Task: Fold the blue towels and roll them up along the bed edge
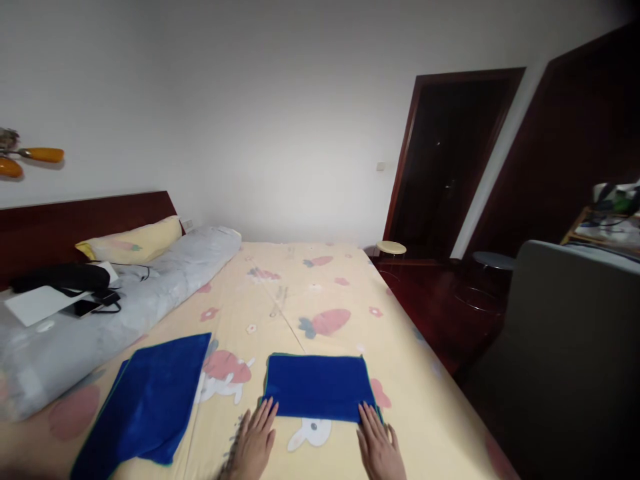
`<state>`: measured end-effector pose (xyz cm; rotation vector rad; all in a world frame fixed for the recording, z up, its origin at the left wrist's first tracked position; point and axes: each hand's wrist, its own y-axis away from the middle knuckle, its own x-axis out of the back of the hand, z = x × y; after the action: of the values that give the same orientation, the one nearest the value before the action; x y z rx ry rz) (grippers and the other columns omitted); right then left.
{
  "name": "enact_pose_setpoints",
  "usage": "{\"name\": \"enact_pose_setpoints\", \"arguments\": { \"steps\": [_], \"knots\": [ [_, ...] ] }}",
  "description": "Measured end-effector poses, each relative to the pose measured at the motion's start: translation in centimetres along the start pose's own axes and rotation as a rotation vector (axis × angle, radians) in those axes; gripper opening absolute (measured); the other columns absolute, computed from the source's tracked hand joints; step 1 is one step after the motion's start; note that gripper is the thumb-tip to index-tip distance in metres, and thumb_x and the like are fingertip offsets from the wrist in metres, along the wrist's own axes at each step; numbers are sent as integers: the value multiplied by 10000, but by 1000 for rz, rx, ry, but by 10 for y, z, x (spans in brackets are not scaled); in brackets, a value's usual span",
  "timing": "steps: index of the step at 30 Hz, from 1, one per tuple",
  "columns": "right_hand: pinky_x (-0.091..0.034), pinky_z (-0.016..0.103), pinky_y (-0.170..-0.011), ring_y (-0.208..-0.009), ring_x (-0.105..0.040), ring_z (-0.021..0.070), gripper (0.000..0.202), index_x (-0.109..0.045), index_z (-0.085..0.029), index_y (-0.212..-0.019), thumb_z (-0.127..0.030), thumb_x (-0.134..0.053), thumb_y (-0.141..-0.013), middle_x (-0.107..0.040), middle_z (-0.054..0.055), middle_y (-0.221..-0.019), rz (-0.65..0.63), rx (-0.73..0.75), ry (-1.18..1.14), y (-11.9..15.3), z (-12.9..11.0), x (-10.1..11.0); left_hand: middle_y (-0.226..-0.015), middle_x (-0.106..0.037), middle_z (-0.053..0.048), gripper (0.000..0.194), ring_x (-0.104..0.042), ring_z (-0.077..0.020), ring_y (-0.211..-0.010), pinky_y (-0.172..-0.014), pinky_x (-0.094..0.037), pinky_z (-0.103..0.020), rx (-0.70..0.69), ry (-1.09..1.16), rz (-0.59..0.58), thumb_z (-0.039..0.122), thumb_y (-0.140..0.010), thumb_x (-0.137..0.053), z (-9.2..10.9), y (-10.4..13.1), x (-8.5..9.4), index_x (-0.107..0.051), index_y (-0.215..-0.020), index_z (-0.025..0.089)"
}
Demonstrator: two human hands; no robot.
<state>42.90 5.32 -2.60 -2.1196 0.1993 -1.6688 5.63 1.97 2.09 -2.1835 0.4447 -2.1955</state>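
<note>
A blue cloth (320, 387) with a thin green edge lies folded into a flat rectangle on the patterned bed sheet (280, 287). My left hand (256, 437) rests palm down, its fingertips on the cloth's near left corner. At the near right corner, the fingertips of my right hand (377, 440) touch the cloth, palm down and fingers stretched out. Neither hand grips anything. To the left lies more blue cloth (155, 393), spread unevenly, with layers showing at its edges.
A rolled grey quilt (150, 297) lies along the left, with a black bag (65, 277), a white flat item (43, 305) and a yellow pillow (135, 243) near it. Stools (391, 248) and a grey panel (565, 353) stand right of the bed.
</note>
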Motion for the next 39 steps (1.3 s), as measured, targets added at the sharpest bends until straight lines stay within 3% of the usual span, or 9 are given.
{"name": "enact_pose_setpoints", "arguments": {
  "steps": [4,8,13,20,24,28,32,36,39],
  "knots": [
    [-396,457,-1019,-1305,-478,242,504,-394,-302,-1417,-316,-361,-914,-490,44,-1434,-39,81,14,-8,22,4,-1495,-427,32,652,-407,-186,-1354,-1057,-372,-403,59,-57,26,92,-849,-362,-2,-6,-5,-295,-1440,357],
    [-387,446,-1020,-1250,-535,237,497,-533,-237,-1321,-189,-380,-850,-559,80,-1360,-205,135,10,-34,32,22,-1337,-611,-21,541,-541,-216,-1214,-1005,-415,-393,121,-135,65,81,-837,-439,-1,-26,-9,-542,-1311,321],
    [-361,432,-1044,-1194,-581,212,501,-602,-189,-1230,-90,-360,-803,-634,95,-1274,-271,187,-9,-51,33,48,-1175,-688,-23,473,-582,-195,-1146,-1009,-418,-357,29,-143,31,64,-825,-481,-14,-38,-3,-620,-1212,299],
    [-434,378,-931,-1076,-649,223,343,-632,-275,-1179,-294,-454,-887,-691,64,-1193,-132,280,-111,1,35,58,-1140,-695,19,493,-588,-180,-1137,-1065,-382,-364,-118,-71,-19,65,-831,-449,-39,17,-10,-596,-1212,339],
    [-460,361,-880,-977,-675,224,303,-686,-288,-1069,-284,-470,-856,-733,58,-1078,-74,128,-277,28,26,61,-1136,-703,26,504,-605,-188,-1118,-1034,-414,-370,-119,106,-8,71,-786,-448,-45,42,-6,-623,-1164,356],
    [-477,348,-848,-901,-661,224,328,-699,-248,-1009,-343,-441,-831,-738,64,-963,-145,-162,-452,22,16,69,-1021,-718,-2,393,-624,-204,-1032,-951,-458,-374,51,439,25,91,-724,-468,-40,34,11,-672,-991,295],
    [-484,346,-881,-951,-653,228,410,-688,-215,-1036,-314,-391,-771,-731,55,-987,-243,-264,-465,-4,19,68,-839,-699,6,280,-645,-168,-812,-778,-502,-279,280,680,12,109,-675,-493,-37,4,14,-657,-866,231],
    [-486,348,-847,-910,-653,228,410,-657,-203,-1072,-297,-381,-783,-722,64,-975,-211,-256,-354,-26,22,62,-667,-622,43,155,-602,-140,-639,-635,-475,-238,398,631,31,144,-715,-495,-36,-22,5,-618,-783,209],
    [-454,432,-850,-914,-620,283,391,-645,-174,-1077,-295,-376,-820,-695,115,-964,-161,-253,-272,-32,21,56,-745,-645,9,196,-625,-160,-737,-722,-478,-271,466,530,59,121,-745,-470,-33,-29,3,-628,-834,195]
  ]
}}
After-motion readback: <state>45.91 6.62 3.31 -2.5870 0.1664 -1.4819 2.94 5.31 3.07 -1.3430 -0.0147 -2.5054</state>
